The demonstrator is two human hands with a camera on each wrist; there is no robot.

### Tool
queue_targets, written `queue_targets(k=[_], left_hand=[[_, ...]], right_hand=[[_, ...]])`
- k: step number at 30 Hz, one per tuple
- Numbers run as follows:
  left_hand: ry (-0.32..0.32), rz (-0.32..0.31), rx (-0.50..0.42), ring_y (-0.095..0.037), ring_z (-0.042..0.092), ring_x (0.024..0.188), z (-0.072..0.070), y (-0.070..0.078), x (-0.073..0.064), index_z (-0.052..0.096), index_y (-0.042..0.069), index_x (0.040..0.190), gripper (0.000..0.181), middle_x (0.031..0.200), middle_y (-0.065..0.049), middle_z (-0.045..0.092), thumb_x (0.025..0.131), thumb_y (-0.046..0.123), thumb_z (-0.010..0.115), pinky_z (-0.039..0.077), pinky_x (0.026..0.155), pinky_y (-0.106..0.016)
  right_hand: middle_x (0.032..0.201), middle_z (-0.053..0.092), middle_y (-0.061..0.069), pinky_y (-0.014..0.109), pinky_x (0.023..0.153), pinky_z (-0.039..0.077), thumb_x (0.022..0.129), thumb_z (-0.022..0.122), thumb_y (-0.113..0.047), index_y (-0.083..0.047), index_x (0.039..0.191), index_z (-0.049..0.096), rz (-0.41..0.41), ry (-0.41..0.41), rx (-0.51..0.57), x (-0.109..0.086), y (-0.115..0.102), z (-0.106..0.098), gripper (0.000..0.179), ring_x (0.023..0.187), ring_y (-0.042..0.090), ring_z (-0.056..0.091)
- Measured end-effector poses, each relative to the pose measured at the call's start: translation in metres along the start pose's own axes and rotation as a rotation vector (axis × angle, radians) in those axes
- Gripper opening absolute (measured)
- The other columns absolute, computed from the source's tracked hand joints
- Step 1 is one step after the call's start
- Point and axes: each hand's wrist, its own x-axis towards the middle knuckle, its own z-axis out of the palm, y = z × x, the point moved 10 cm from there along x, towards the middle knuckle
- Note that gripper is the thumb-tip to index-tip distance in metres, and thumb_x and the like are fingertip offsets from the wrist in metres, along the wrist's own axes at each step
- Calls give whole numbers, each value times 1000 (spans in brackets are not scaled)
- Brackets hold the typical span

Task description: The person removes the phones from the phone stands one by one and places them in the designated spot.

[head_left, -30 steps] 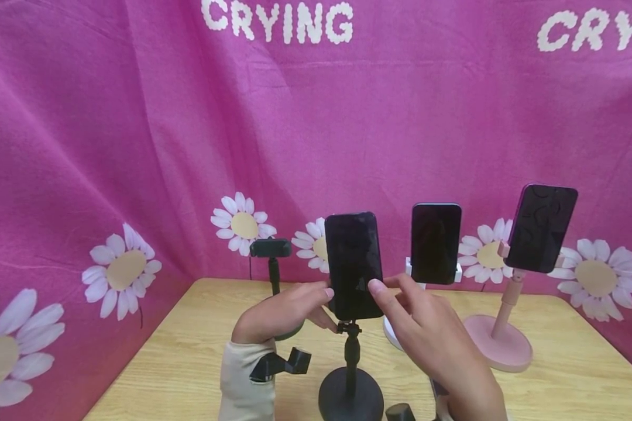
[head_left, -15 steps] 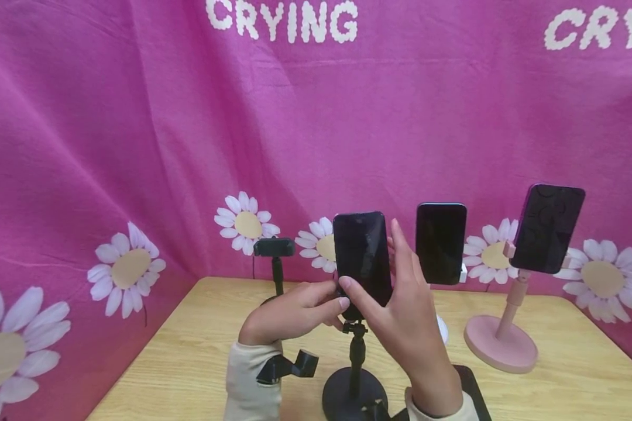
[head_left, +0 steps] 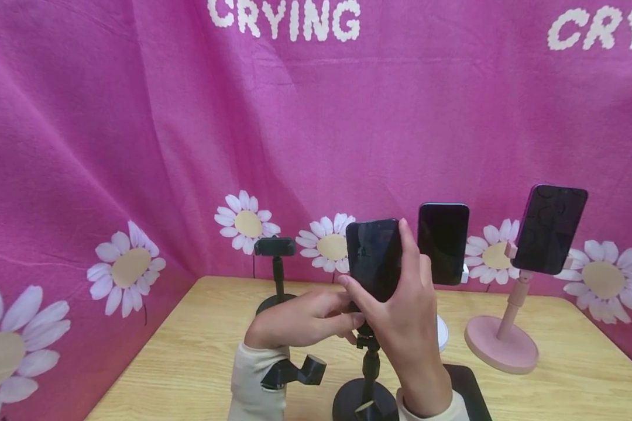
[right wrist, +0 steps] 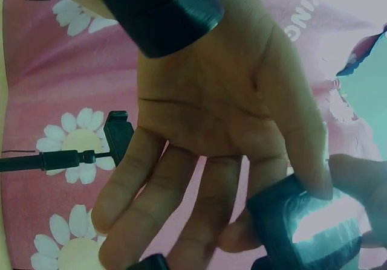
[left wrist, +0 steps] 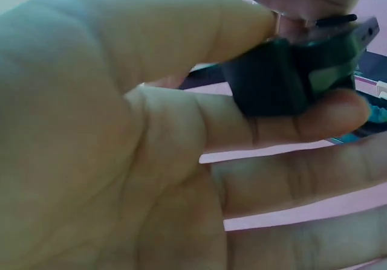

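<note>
A black phone (head_left: pixel 374 257) stands upright on a black phone stand (head_left: pixel 370 365) with a round base. My right hand (head_left: pixel 408 316) grips the phone across its width, thumb at the lower left edge and fingers along the right edge. Lower down, my left hand (head_left: pixel 311 318) reaches in from the left, its thumb close to the right thumb. In the left wrist view, the left thumb and index finger pinch the stand's black clamp (left wrist: pixel 272 80), while the other fingers extend. The phone's lower part is hidden by the hands in the head view.
Behind, a second phone (head_left: pixel 442 242) sits on a white stand, and a third phone (head_left: pixel 550 228) on a pink stand (head_left: pixel 502 345). Another black phone stand (head_left: pixel 275 248) is at the back left. A flat dark object (head_left: pixel 466 389) lies on the wooden table (head_left: pixel 179 351) beside my right wrist.
My right hand has gone from the phone's right edge to a grip across it. The phone has shifted slightly right and lower, and the left hand has followed it.
</note>
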Motion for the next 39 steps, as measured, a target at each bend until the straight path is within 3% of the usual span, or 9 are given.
queue_targets(k=[8, 14, 19, 24, 32, 35, 39], left_hand=[[44, -28, 118, -5, 60, 70, -7, -1, -2, 68, 13, 85, 19, 75, 5, 64, 96, 25, 59, 51, 67, -26], [92, -8, 189, -5, 53, 55, -11, -2, 2, 65, 18, 74, 24, 61, 11, 56, 93, 33, 63, 43, 53, -23], [102, 0, 153, -6, 44, 52, -11, -6, 4, 68, 19, 77, 20, 57, 9, 47, 91, 32, 65, 38, 51, -21], [101, -7, 100, -7, 46, 56, -10, -11, 6, 72, 18, 84, 15, 59, 8, 51, 92, 29, 65, 42, 56, -21], [112, 30, 83, -5, 32, 48, -10, -8, 5, 61, 13, 66, 28, 55, 7, 34, 93, 23, 63, 28, 48, -21], [99, 27, 74, -6, 30, 46, -11, -9, 4, 61, 13, 66, 28, 54, 6, 32, 93, 22, 63, 26, 46, -21], [90, 24, 71, -6, 29, 45, -12, -9, 2, 59, 12, 63, 32, 52, 6, 32, 92, 23, 63, 25, 45, -21]], right_hand=[[129, 52, 16, 46, 77, 48, 64, 90, -38, -23, 151, 28, 28, 5, 0, 1, 1, -4, 108, 105, 27, 54], [140, 48, 14, 50, 87, 46, 64, 90, -37, -20, 150, 29, 8, 23, 32, 2, 1, -4, 107, 118, 28, 52], [145, 45, 11, 52, 92, 46, 66, 88, -33, -18, 150, 30, 4, 29, 48, 2, 3, -3, 103, 122, 29, 51], [144, 46, 11, 53, 90, 48, 67, 88, -28, -18, 150, 31, 4, 38, 64, 0, 4, -3, 101, 118, 30, 53], [146, 45, 8, 50, 92, 47, 68, 87, -26, -14, 149, 34, -32, 73, 89, -2, -1, -4, 97, 117, 28, 54], [144, 47, 11, 48, 86, 50, 67, 87, -24, -12, 148, 36, -58, 86, 111, -3, -4, -3, 96, 111, 27, 56], [144, 46, 10, 50, 87, 49, 66, 87, -22, -12, 147, 37, -72, 105, 121, -2, -5, -6, 95, 113, 28, 55]])
